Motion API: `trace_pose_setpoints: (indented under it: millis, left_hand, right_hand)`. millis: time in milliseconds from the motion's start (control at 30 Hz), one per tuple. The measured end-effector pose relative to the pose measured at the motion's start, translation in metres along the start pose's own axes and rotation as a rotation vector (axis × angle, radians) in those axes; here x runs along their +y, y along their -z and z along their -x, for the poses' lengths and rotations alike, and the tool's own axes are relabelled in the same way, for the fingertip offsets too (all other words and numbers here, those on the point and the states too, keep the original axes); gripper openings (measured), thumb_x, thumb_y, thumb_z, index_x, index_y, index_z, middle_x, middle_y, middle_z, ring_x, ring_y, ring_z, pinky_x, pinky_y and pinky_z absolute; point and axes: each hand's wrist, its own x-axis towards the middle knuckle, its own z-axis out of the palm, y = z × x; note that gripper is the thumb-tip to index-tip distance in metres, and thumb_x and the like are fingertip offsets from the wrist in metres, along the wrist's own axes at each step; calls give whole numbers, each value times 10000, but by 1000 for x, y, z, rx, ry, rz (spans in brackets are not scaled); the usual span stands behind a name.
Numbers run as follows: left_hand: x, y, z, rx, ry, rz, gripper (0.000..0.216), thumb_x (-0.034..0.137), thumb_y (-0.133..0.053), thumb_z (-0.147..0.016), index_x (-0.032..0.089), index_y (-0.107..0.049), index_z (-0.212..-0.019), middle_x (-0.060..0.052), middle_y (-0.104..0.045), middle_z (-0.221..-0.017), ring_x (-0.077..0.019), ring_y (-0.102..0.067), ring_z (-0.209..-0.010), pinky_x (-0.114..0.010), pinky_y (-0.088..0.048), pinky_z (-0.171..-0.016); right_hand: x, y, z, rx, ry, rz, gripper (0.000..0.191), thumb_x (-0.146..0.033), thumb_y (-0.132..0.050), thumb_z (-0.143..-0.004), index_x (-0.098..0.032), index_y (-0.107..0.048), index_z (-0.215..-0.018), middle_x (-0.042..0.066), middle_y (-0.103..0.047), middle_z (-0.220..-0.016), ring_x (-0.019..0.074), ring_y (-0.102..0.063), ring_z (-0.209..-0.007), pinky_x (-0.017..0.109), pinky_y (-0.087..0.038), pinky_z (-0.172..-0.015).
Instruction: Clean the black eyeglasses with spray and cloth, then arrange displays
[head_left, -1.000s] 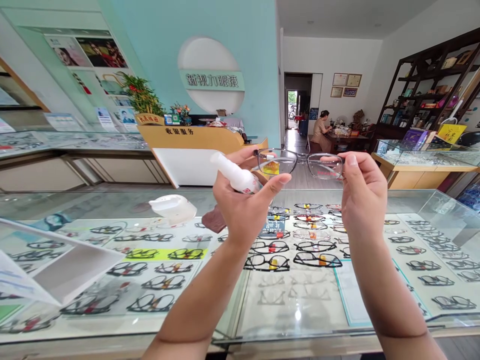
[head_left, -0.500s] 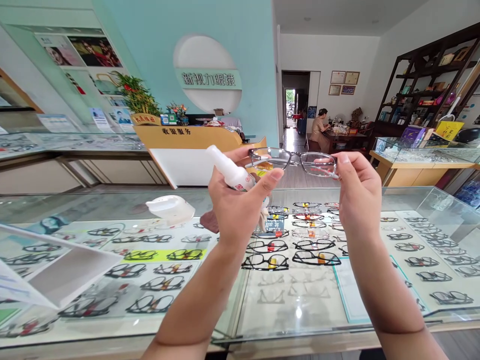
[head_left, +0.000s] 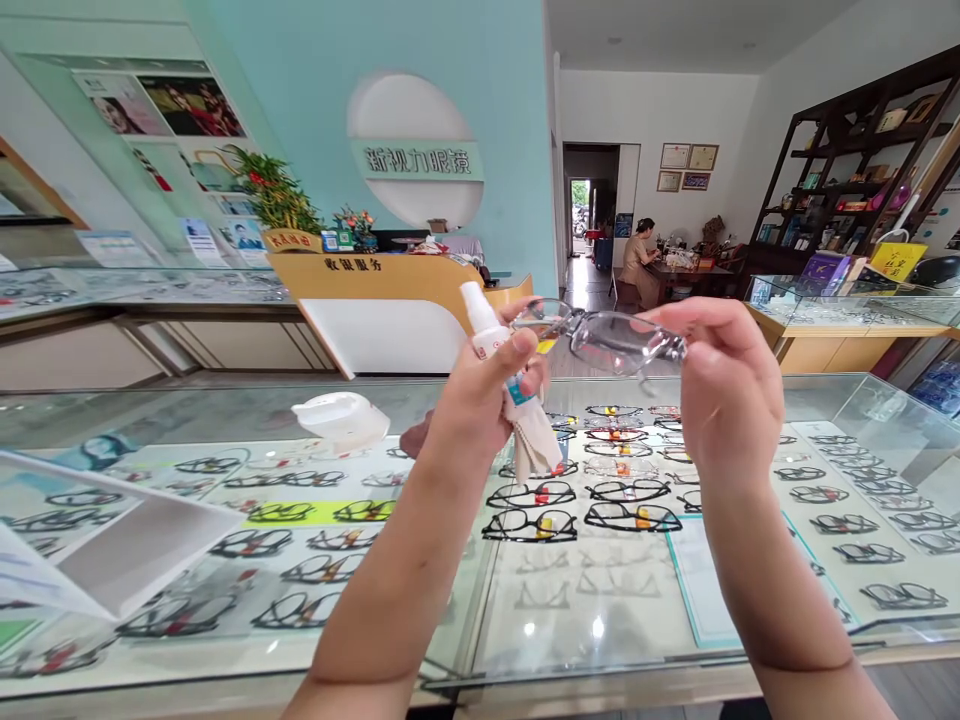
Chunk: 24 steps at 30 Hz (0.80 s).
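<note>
A white case (head_left: pixel 341 420) lies on the glass counter (head_left: pixel 600 600). The left hand (head_left: pixel 469 410) is closed around 1 spray bottle (head_left: pixel 482 330) and a cloth (head_left: pixel 534 450). The right hand (head_left: pixel 731 390) pinches the glasses (head_left: pixel 607 338), held level above the counter between both hands.

My left grip (head_left: pixel 476 405) and right grip (head_left: pixel 731 395) are bare hands, the thumbnail (head_left: pixel 523 341) on the left one cut short and plain. Behind each grip a bare forearm (head_left: pixel 405 560) runs back toward me, and a thin crease crosses each one well behind the wrist.
</note>
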Motion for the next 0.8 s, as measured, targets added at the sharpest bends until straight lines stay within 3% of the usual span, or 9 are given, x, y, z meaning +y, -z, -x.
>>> trace_pose_setpoints:
  millis: [100,200,333,500,600,633,700,800]
  left_hand:
    - [0,4,-4,-157,203,15,658,669,-977,-565,225,-755,-998,29,-596,-673,-55,-404,-435,-246,-426,-437]
    - [1,4,0,-233,343,-11,619,693,-973,-550,216,-764,-885,-31,-668,-743,-83,-435,-451,-285,-472,-443]
    - [4,0,6,-280,430,-50,562,717,-934,-612,217,-745,-785,-39,-664,-694,-111,-476,-466,-307,-498,-465]
    - [-4,-1,-1,-367,405,-143,661,845,-881,-548,223,-676,-640,-38,-597,-567,-149,-510,-451,-306,-434,-398]
    - [-5,6,-8,-434,363,-256,623,831,-845,-628,239,-741,-792,-37,-655,-610,-135,-479,-424,-310,-422,-398]
    - [-2,9,-9,-407,326,-336,596,780,-870,-648,243,-760,-883,-34,-686,-651,-132,-484,-427,-308,-428,-410]
    - [7,18,-8,-234,208,-544,560,659,-943,-637,245,-756,-965,-21,-703,-684,-138,-510,-444,-301,-420,-424]
    - [28,30,-4,124,25,-826,444,543,-971,-647,234,-693,-800,15,-620,-576,-148,-496,-431,-309,-373,-428]
  right_hand:
    - [-4,4,-2,-211,121,178,387,-467,-642,-979,-316,-699,-1331,54,-725,-1325,271,-676,-1239,490,-572,-1051]
    - [-7,5,-4,-359,214,357,436,-449,-719,-946,-368,-712,-1374,51,-687,-1426,307,-616,-1335,537,-536,-1106]
    - [-4,4,-2,-343,289,432,328,-450,-704,-989,-416,-765,-1310,44,-707,-1388,310,-623,-1300,547,-531,-1078]
    - [2,3,-1,-255,334,431,208,-472,-715,-989,-421,-819,-1161,31,-755,-1267,299,-656,-1200,552,-517,-1062]
    - [1,2,-2,-247,314,405,178,-463,-764,-956,-383,-813,-1108,32,-765,-1213,293,-670,-1145,538,-516,-1042]
    - [0,3,-3,-242,301,391,172,-456,-777,-947,-365,-805,-1089,32,-767,-1195,289,-670,-1135,528,-515,-1037]
    - [-1,4,-5,-238,258,374,154,-443,-790,-938,-326,-780,-1038,31,-766,-1157,277,-665,-1116,505,-511,-1027]
    - [4,5,-9,-317,141,392,160,-418,-804,-919,-280,-725,-933,26,-760,-1115,261,-655,-1084,475,-495,-1013]
